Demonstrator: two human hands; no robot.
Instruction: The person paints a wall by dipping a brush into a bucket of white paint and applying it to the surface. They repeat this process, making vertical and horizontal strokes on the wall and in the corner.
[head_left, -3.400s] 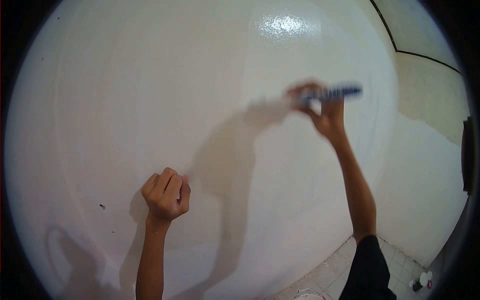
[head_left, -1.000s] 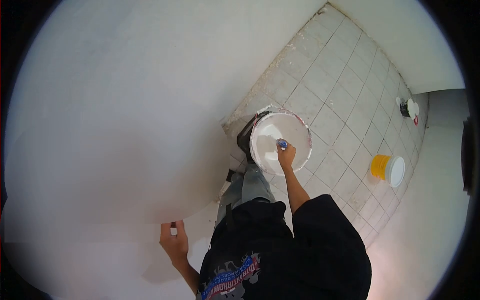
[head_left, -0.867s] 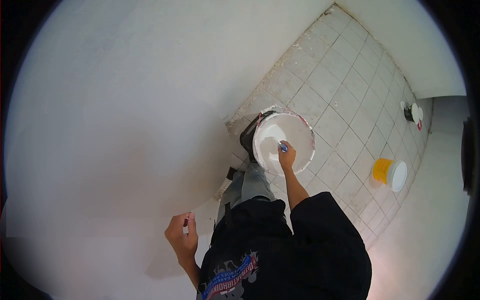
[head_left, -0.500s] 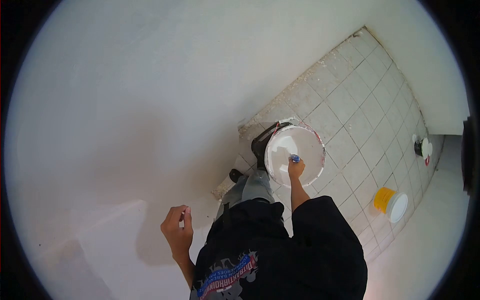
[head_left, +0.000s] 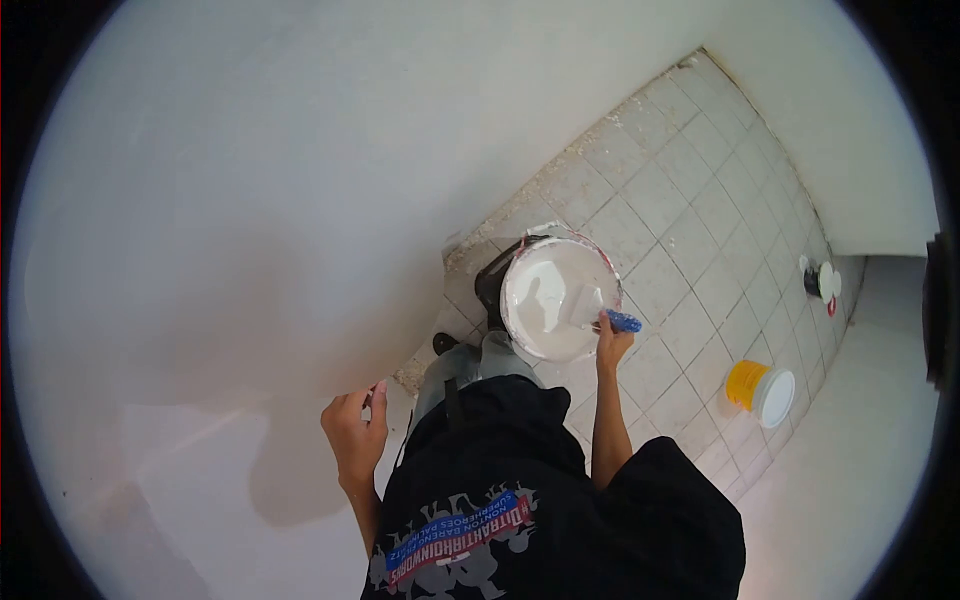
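White wall (head_left: 250, 200), tiled floor (head_left: 690, 240), paint bucket (head_left: 553, 300), yellow tub (head_left: 758, 388)

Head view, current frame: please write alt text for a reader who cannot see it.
Looking down, the right hand holds a blue-handled brush at the rim of a white paint bucket standing on a tiled floor. The left hand is raised, loosely curled, near a white wall. A yellow tub lies on the tiles to the right.
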